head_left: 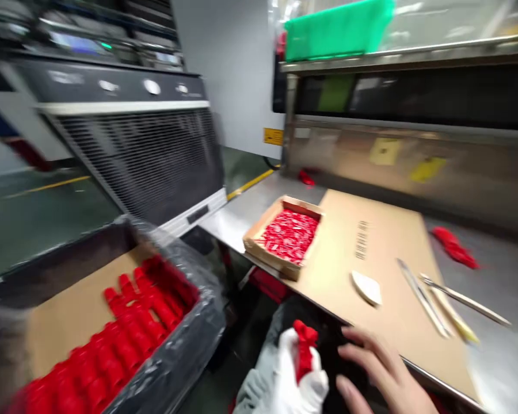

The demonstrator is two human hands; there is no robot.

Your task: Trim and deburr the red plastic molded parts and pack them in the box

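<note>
My left hand (296,379), in a white glove, is closed around a red moulded part (304,345) at the table's near edge. To its right, my bare right hand (382,368) has its fingers apart and holds nothing. On the table, just beyond that hand, lies a white rounded piece (366,287) on a flat cardboard sheet (341,230). More red parts (125,333) lie in rows in a plastic-lined bin (185,339) at the lower left. The view is blurred by motion, so the held part's details are unclear.
A shallow cardboard box (270,266) holds many small red pieces. Knife-like tools (423,296) and a thin-handled tool (466,300) lie right, near a red object (455,247). A green bin (339,31) sits on the shelf above. A dark grilled machine panel (147,155) stands left.
</note>
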